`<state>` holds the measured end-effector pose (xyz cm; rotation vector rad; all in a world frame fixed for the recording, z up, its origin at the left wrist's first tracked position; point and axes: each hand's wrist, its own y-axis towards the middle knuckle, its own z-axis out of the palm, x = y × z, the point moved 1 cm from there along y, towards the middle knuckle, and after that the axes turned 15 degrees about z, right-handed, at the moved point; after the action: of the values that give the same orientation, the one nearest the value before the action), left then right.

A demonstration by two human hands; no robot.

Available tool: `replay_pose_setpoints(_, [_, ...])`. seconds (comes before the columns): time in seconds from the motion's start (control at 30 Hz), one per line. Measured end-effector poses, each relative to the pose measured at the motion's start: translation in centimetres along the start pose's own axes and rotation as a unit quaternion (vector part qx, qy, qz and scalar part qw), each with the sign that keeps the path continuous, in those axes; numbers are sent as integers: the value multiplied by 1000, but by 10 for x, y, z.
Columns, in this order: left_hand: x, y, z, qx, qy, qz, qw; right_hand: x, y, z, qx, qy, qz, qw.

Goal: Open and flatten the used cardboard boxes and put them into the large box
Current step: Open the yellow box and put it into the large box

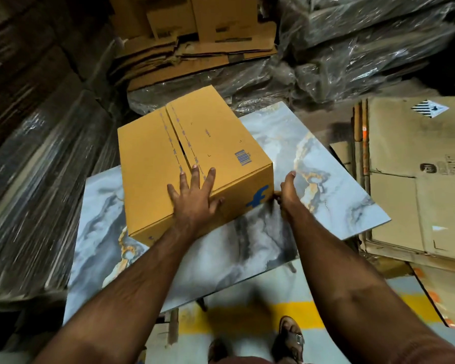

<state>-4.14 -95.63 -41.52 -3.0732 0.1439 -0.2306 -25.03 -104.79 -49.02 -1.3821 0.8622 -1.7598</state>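
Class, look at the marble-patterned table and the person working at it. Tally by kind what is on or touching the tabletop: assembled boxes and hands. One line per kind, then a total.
Assembled yellow box, standing on the marble-patterned table: 1
Hands touching that box, left hand flat on top, right hand at its near right corner: 2
Total: 3

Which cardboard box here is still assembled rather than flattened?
The yellow box on the marbled table, under the left hand; the other cardboard lies flat in stacks.
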Motion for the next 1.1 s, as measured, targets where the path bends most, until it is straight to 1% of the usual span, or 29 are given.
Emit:
replay_pose_setpoints(0.07, [7, -8, -1, -5, -4, 3, 1000, 1, -1, 3, 2, 0, 30, 1000])
replay_pose_setpoints(0.13, [20, -18, -4, -27, -24, 12, 999, 0, -6, 8, 18, -7, 48, 999])
replay_pose_setpoints(0.23, [48, -33, -12, -80, -82, 11, 993, 6, -20, 28, 58, 51, 12, 997])
replay_pose_setpoints(0.27, [57, -36, -17, -107, -113, 1, 988, 11, -30, 39, 88, 77, -11, 993])
replay_pose_setpoints(0.33, [72, -40, -29, -186, -187, -28, 964, 28, -54, 67, 164, 114, -53, 979])
replay_pose_setpoints(0.37, [78, -41, -35, -238, -224, -43, 944, 38, -71, 84, 208, 104, -78, 969])
replay_pose_setpoints(0.4, [83, -41, -39, -292, -258, -59, 919, 47, -89, 101, 231, 73, -110, 964])
replay_pose_setpoints(0.47, [93, -43, -37, -387, -330, -100, 855, 64, -125, 135, 239, -29, -190, 952])
replay_pose_setpoints(0.5, [96, -43, -33, -423, -377, -132, 813, 71, -140, 151, 237, -76, -227, 942])
replay_pose_setpoints(0.57, [98, -45, -27, -470, -479, -209, 711, 77, -163, 182, 235, -173, -303, 907])
replay_pose_setpoints(0.6, [98, -47, -28, -484, -520, -247, 659, 78, -174, 198, 227, -228, -342, 883])
replay_pose_setpoints(0.63, [99, -45, -27, -489, -562, -286, 603, 75, -185, 213, 207, -283, -382, 855])
replay_pose_setpoints(0.67, [101, -42, -24, -489, -614, -319, 532, 71, -190, 227, 177, -334, -417, 827])
replay_pose_setpoints(0.7, [103, -39, -22, -483, -672, -335, 450, 66, -188, 237, 141, -380, -436, 803])
replay_pose_setpoints(0.73, [106, -39, -18, -475, -723, -336, 371, 59, -185, 245, 117, -427, -436, 783])
replay_pose_setpoints(0.77, [107, -39, -11, -463, -765, -330, 303, 51, -181, 250, 108, -474, -425, 763])
replay_pose_setpoints(0.8, [107, -39, -6, -452, -791, -327, 249, 42, -173, 256, 97, -521, -417, 739])
replay_pose_setpoints(0.83, [105, -41, 2, -438, -807, -334, 213, 32, -169, 260, 77, -577, -418, 697])
replay_pose_setpoints(0.87, [102, -44, 10, -419, -823, -339, 183, 23, -171, 265, 39, -630, -431, 646])
replay_pose_setpoints(0.93, [94, -53, 28, -353, -853, -352, 151, 7, -175, 275, -41, -702, -458, 543])
replay_pose_setpoints(0.97, [89, -57, 41, -311, -871, -353, 144, 0, -174, 279, -69, -720, -469, 508])
replay_pose_setpoints(1.0, [82, -60, 51, -270, -885, -351, 142, -6, -171, 280, -88, -728, -475, 487])
replay_pose_setpoints(1.03, [77, -64, 59, -230, -898, -347, 141, -12, -164, 278, -100, -729, -480, 478])
replay_pose_setpoints(1.07, [72, -69, 62, -196, -906, -349, 142, -17, -156, 274, -101, -726, -481, 481])
replay_pose_setpoints(1.1, [68, -73, 62, -174, -909, -356, 133, -21, -146, 269, -97, -719, -485, 489])
